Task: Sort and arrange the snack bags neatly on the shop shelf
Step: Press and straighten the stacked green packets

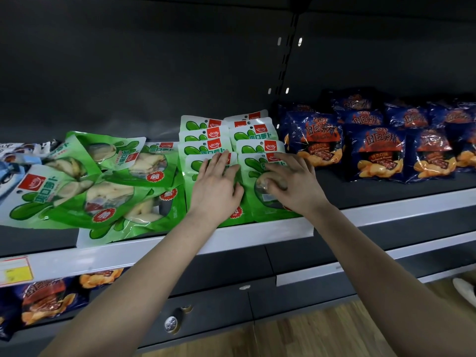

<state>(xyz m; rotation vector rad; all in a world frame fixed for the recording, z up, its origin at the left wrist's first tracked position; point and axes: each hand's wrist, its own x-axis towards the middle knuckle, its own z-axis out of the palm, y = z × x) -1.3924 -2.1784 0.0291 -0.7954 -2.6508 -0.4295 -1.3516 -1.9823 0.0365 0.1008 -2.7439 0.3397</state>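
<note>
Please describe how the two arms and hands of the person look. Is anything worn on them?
Both forearms are bare up to the frame's lower edge; no sleeve shows. The left hand and the right hand wear no gloves. No ring, watch or bracelet is visible on fingers or wrists. The fingernails look short and unpainted.

left hand (215,186) flat, fingers spread | right hand (291,181) palm down, fingers curled
</note>
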